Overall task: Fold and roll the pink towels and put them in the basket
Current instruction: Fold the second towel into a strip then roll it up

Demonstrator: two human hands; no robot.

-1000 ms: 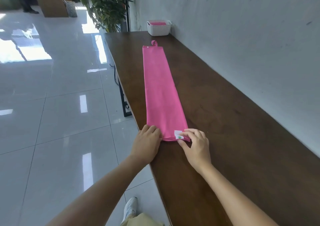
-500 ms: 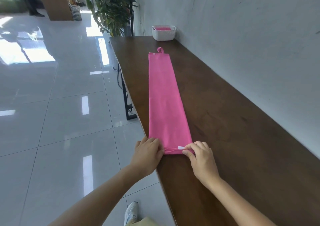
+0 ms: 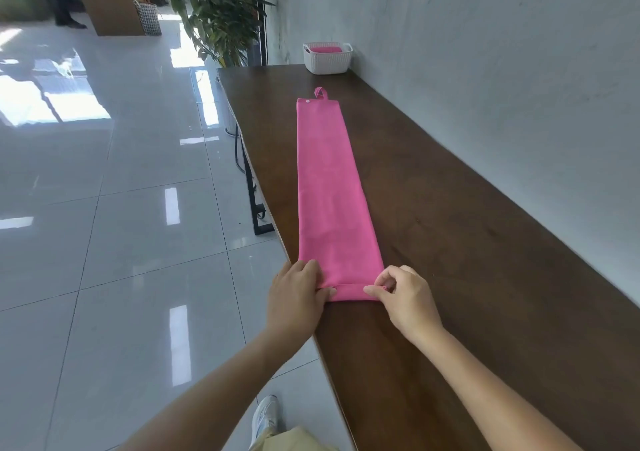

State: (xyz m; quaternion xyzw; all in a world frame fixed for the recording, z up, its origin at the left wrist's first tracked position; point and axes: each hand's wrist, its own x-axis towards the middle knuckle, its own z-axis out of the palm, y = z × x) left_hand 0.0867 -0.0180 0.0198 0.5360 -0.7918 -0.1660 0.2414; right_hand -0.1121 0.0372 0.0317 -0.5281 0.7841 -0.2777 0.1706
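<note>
Fingers [image 3: 311,271] of the left hand [image 3: 294,300] lie curled over the near left corner of the towel [image 3: 329,180], thumb tucked against the turned-over end. The right hand [image 3: 407,300] pinches the near right corner between thumb and forefinger, the other fingers loosely bent above it. Both hands hold cloth; neither is spread flat.

Step in hand, as judged: starting the roll. One narrow first turn [image 3: 349,293] sits at the near end, and the rest lies flat as a long folded strip running away along the desk [image 3: 467,260].

Recommendations:
- Keep both corners level, so the turn stays square to the strip's long sides; a skewed start will cone the roll.
- Keep the core tight and advance both hands together, re-gripping little and often.
- Smooth ahead of the roll — the faint creases mid-strip could bunch.

Edges: the strip's left side runs close to the desk's left edge at the near end, and the left hand overhangs it above the floor [image 3: 121,208]. Any drift leftward risks cloth slipping off. To the right lies broad bare desk up to the wall [image 3: 485,52].

Room ahead: the path is open to the hanging loop [image 3: 320,92] at the far end. The basket [image 3: 327,65] stands beyond it — apart from the towel, against the wall, with pink cloth already inside.
</note>
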